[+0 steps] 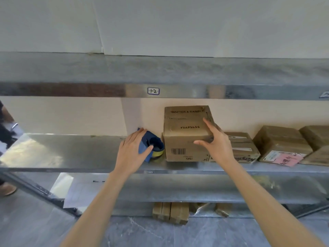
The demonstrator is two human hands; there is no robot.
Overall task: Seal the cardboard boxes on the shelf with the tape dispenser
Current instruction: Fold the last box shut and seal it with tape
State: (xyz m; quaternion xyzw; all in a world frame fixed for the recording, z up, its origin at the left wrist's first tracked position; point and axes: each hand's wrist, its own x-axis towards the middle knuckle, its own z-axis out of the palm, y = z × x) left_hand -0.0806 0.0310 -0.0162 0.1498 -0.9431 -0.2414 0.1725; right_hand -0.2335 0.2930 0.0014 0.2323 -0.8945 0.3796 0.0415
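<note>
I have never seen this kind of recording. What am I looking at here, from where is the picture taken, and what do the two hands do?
There is no machine here. A person wears a camera on the head, so the single picture looks forward and down along both bare arms at a metal shelf. The left hand rests on a blue tape dispenser with a yellow part; the fingers lie over it, and it is not lifted. The right hand is spread against the corner of a tall cardboard box beside the dispenser. More cardboard boxes lie further right, one bearing a pink label.
</note>
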